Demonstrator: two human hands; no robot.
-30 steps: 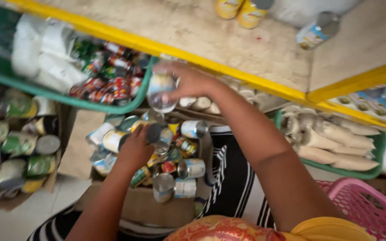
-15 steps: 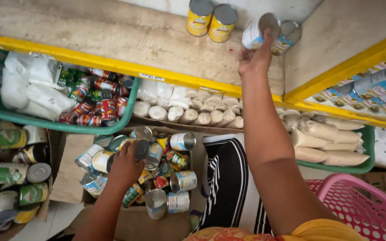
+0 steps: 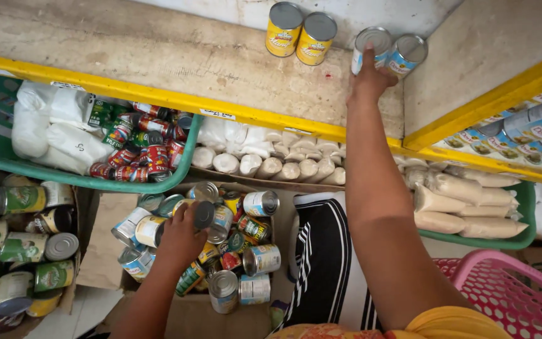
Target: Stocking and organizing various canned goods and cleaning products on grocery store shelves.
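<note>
My right hand [image 3: 366,78] reaches up to the concrete shelf [image 3: 158,53] and grips a blue-and-white can [image 3: 371,44] that stands on it, next to a second blue-and-white can [image 3: 406,55]. Two yellow cans [image 3: 300,31] stand to their left. My left hand [image 3: 183,235] is down in a cardboard box [image 3: 189,314] of mixed cans and closes on a dark-topped can [image 3: 204,215] among them.
A green basket [image 3: 177,172] at left holds white bags and small red cans. White rolls [image 3: 265,163] lie under the yellow shelf edge. Another green tray [image 3: 522,235] holds beige packets. A pink basket [image 3: 509,289] is at lower right. Green-labelled cans [image 3: 20,245] fill the left.
My right hand rose from the box level to the shelf with the blue-and-white can and now holds it standing there. My left hand stayed in the box of cans.
</note>
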